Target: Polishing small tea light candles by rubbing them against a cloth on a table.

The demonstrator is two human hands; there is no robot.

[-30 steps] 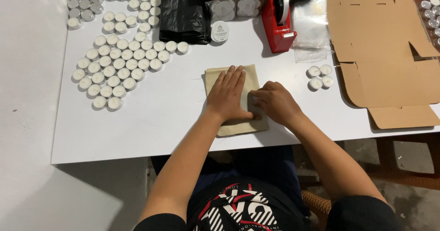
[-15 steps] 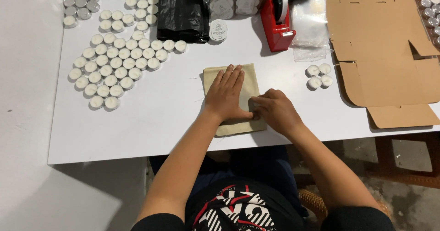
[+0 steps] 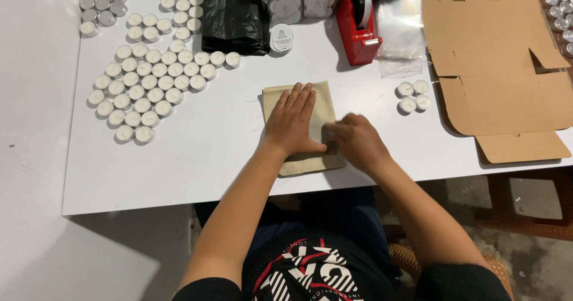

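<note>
A white table (image 3: 197, 152) (concrete floor below) bears a beige pouch (image 3: 319, 107) under flat, spread fingers (image 3: 298, 101).

Both my arms reach forward from the bottom of the view, bare to the upper arm, and angle in toward each other. My left hand (image 3: 293, 122) lies flat, palm down, fingers straight and slightly spread, pointing away from me. My right hand (image 3: 356, 141) sits just beside it, knuckles up, fingers curled under, fingertips meeting the left thumb's side.
</note>
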